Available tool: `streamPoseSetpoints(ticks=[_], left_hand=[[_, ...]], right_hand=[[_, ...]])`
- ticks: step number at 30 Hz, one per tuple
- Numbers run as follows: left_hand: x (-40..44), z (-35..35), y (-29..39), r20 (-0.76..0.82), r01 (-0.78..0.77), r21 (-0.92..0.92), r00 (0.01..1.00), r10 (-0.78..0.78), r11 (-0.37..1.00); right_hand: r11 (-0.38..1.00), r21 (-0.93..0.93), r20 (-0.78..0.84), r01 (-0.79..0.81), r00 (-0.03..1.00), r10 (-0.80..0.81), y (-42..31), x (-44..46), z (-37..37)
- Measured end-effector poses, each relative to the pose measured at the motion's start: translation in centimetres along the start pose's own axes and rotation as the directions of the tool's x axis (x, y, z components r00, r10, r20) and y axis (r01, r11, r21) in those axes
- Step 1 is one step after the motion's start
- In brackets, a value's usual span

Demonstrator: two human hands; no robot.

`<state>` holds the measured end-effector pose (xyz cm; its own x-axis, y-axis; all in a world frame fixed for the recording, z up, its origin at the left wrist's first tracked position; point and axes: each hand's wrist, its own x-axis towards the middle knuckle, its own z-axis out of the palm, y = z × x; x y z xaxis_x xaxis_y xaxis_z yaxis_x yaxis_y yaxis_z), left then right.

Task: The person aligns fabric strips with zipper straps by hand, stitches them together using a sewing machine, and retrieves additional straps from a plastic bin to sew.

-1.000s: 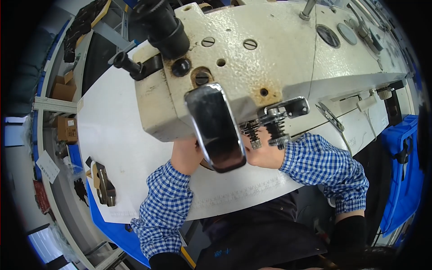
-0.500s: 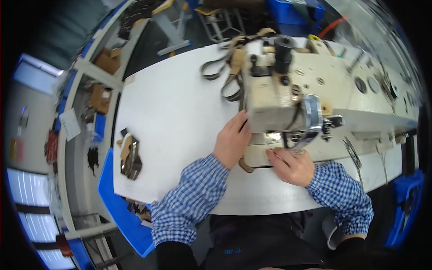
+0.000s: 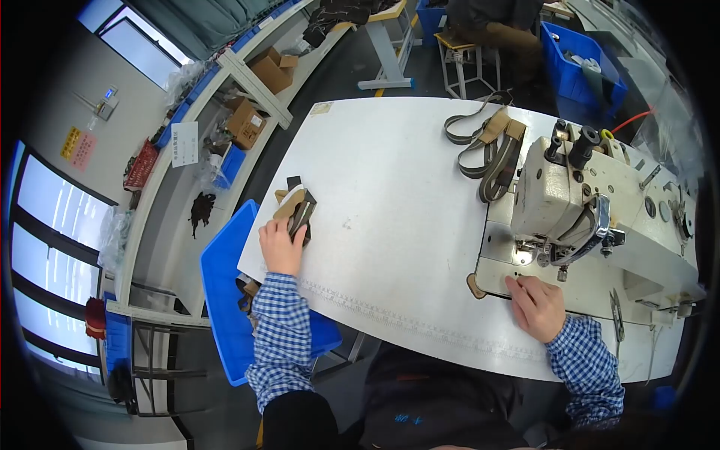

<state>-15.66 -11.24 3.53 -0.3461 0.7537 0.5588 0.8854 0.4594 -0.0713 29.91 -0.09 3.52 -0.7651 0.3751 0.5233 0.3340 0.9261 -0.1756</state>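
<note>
The white table (image 3: 390, 195) spreads between the left hand (image 3: 280, 246) and the right hand (image 3: 540, 309). Beyond the right hand stands the sewing machine (image 3: 551, 180); right fingers bend narrowly near its bed (image 3: 499, 241) (holding something, I cannot tell). The strap bundle (image 3: 301, 212) lies under the left fingertips, grip unclear.

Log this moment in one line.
left hand: fingers on strap bundle, grip unclear | right hand: fingertips at sewing machine bed | looped straps: on table
</note>
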Motion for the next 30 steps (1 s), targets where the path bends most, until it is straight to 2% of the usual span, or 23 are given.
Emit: streamPoseSetpoints(ticks=[1, 3, 4, 6, 8, 10, 11, 15, 17, 18, 19, 20, 21, 22, 23, 24, 25, 26, 28, 29, 30], left_hand=[[0.1, 0.8, -2.1, 0.111, 0.104, -0.169, 0.99, -0.086, 0.98], [0.8, 2.2, -4.8, 0.363, 0.338, -0.444, 0.915, -0.179, 0.83], [1.8, 2.0, -4.6, 0.287, 0.371, -0.623, 0.928, -0.239, 0.689], [4.9, 0.4, -3.5, 0.187, 0.324, -0.889, 0.902, -0.389, 0.322], [7.2, -2.4, -2.4, 0.141, 0.21, -0.945, 0.954, -0.266, 0.252], [8.4, -6.2, 1.5, 0.013, 0.058, -0.986, 0.962, -0.273, 0.159], [8.6, -8.4, 3.5, 0.02, 0.042, -0.995, 0.975, -0.219, 0.094], [6.5, -14.0, 10.9, 0.066, 0.066, -0.989, 0.998, 0.002, -0.131], [4.0, -14.6, 14.2, 0.063, 0.115, -0.975, 0.963, 0.262, -0.19], [2.8, -14.5, 15.9, 0.028, 0.165, -0.941, 0.908, 0.419, -0.296], [1.3, -14.5, 17.1, 0.022, 0.209, -0.941, 0.823, 0.567, -0.267], [0.2, -15.0, 18.5, 0.062, 0.156, -0.984, 0.751, 0.657, -0.085], [-1.2, -15.0, 20.2, 0.051, 0.076, -0.997, 0.769, 0.638, -0.011], [-2.4, -14.8, 21.6, 0.036, -0.008, -0.998, 0.788, 0.615, 0.069], [-3.4, -14.0, 21.9, -0.001, -0.148, -0.97, 0.799, 0.601, 0.194], [-4.3, -12.1, 22.6, -0.046, -0.281, -0.904, 0.812, 0.582, 0.321], [-4.9, -11.3, 22.6, -0.093, -0.394, -0.806, 0.821, 0.563, 0.441], [-5.5, -11.0, 22.7, -0.109, -0.382, -0.798, 0.852, 0.512, 0.466], [-6.4, -10.6, 23.7, -0.136, -0.342, -0.781, 0.91, 0.392, 0.523], [-6.2, -10.5, 24.2, -0.179, -0.34, -0.756, 0.929, 0.323, 0.559], [-6.0, -9.9, 23.9, -0.077, -0.177, -0.904, 0.963, 0.26, 0.39]], right_hand=[[1.0, -0.006, 0.005, 0.001, 1.0, -0.001, 0.1, -0.1, 0.1], [1.0, -0.014, 0.001, 0.005, 1.0, -0.005, 0.1, -0.1, 0.2], [1.0, -0.018, -0.004, 0.01, 1.0, -0.01, 0.0, 0.0, 0.2], [0.999, -0.019, 0.008, 0.039, 0.999, -0.039, 0.0, -0.1, 0.0], [0.996, -0.016, 0.032, 0.091, 0.995, -0.09, 0.1, -0.2, -0.1], [0.987, -0.009, -0.007, 0.161, 0.987, -0.161, -0.2, -0.1, -0.3], [0.981, -0.01, -0.024, 0.195, 0.981, -0.195, -0.5, 0.1, -0.5], [0.96, 0.268, -0.161, 0.083, 0.986, -0.041, -3.2, 2.5, -1.3], [0.903, 0.429, -0.235, 0.037, 0.969, 0.072, -5.1, 4.5, -2.4], [0.869, 0.494, -0.275, 0.02, 0.952, 0.134, -6.2, 5.3, -3.1], [0.843, 0.538, -0.287, -0.025, 0.934, 0.211, -7.3, 5.7, -3.1], [0.81, 0.582, -0.3, -0.066, 0.909, 0.29, -8.0, 6.0, -2.9], [0.718, 0.682, -0.195, -0.141, 0.911, 0.363, -8.2, 5.2, -3.1], [0.611, 0.76, -0.086, -0.22, 0.899, 0.43, -8.4, 4.3, -3.4], [0.415, 0.842, 0.146, -0.345, 0.886, 0.439, -8.2, 2.9, -3.7], [0.2, 0.864, 0.365, -0.463, 0.848, 0.384, -7.4, 1.4, -3.6], [0.288, 0.87, 0.294, -0.401, 0.889, 0.35, -7.9, 0.7, -4.3], [0.317, 0.855, 0.318, -0.411, 0.897, 0.305, -8.6, -0.4, -4.3], [0.365, 0.909, 0.126, -0.199, 0.969, 0.213, -9.3, -1.8, -5.0], [0.329, 0.908, 0.216, -0.261, 0.962, 0.167, -9.3, -2.7, -6.1], [0.211, 0.939, 0.236, -0.271, 0.956, 0.175, -9.0, -3.5, -7.2]])
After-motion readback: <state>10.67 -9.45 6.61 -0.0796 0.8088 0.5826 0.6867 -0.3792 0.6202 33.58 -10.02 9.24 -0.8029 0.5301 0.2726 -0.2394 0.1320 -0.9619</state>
